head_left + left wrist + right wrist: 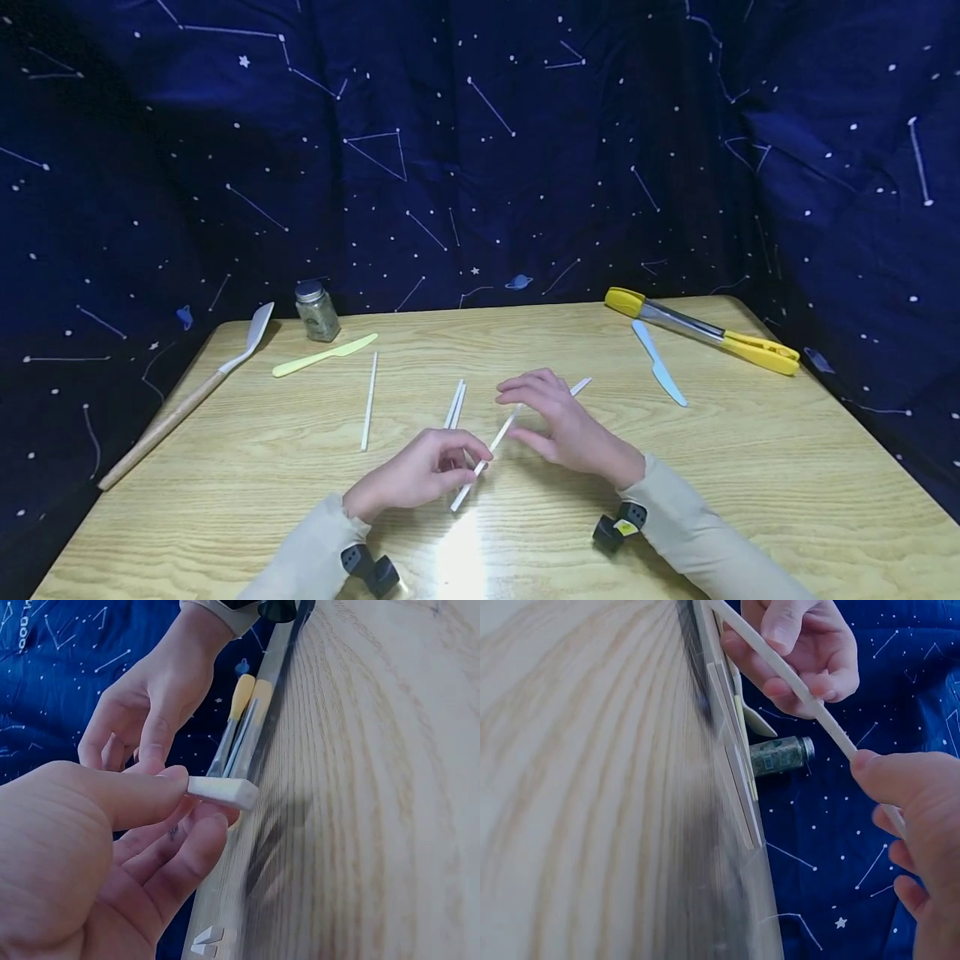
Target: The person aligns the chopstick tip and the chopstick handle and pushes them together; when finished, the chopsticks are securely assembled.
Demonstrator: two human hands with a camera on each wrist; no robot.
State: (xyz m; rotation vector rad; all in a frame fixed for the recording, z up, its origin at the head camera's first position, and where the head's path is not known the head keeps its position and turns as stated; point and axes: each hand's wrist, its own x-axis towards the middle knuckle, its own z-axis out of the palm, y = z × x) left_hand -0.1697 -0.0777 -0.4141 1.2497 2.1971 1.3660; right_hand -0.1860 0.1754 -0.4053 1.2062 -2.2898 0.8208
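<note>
A white chopstick (pixel 501 433) slants up from the table between the two hands. My left hand (pixel 422 471) pinches it near its lower end, and that squared end (pixel 232 792) juts past the thumb in the left wrist view. At the other end my right hand (pixel 558 421) holds it between thumb and fingers, as the right wrist view shows. Two more white chopsticks (pixel 454 404) lie side by side just beyond the left hand. Another chopstick (pixel 370 402) lies apart on the left. One white stick end (pixel 581 386) pokes out beyond the right hand, the rest hidden.
On the left are a wooden-handled spatula (pixel 187 404), a jar (pixel 317 312) and a yellow knife (pixel 324 356). A blue knife (pixel 658 363) and yellow-tipped tongs (pixel 686 323) lie at the right. A dark starry curtain (pixel 480 167) hangs behind the wooden table (pixel 750 467).
</note>
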